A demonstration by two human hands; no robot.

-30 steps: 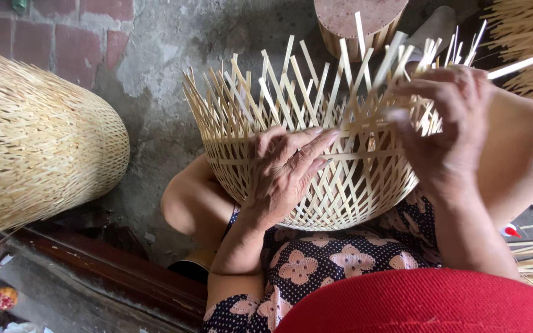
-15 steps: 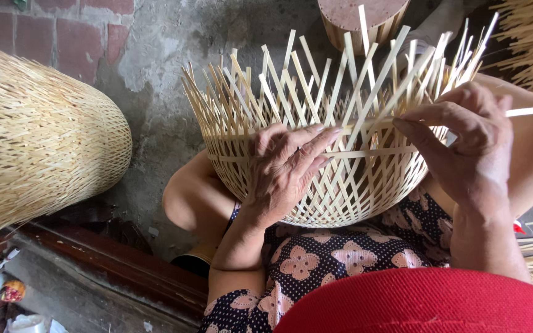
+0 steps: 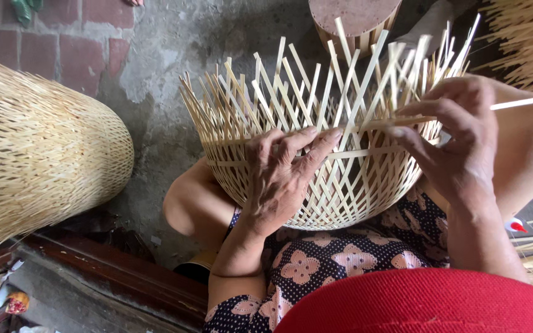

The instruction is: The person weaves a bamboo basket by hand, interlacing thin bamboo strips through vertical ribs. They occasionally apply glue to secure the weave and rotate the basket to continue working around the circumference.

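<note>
Now the left hand (image 3: 282, 179) lies spread flat against the half-woven bamboo basket (image 3: 316, 154) on the lap, fingertips on the top weave row. The right hand (image 3: 458, 145) pinches a thin bamboo strip (image 3: 525, 102) at the rim, having slid slightly lower and rightward since before.

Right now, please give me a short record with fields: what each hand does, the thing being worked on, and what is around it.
Work piece: half-woven pale bamboo-strip basket, open lattice, loose strip ends standing up at the rim, resting on the lap.
Left hand: palm flat on the basket's outer wall, fingers pressing a horizontal strip.
Right hand: pinches a long thin bamboo strip at the rim.
Left side: large finished woven bamboo basket lying on its side.
Behind: round brown wooden stump.
Floor: grey concrete floor.
</note>
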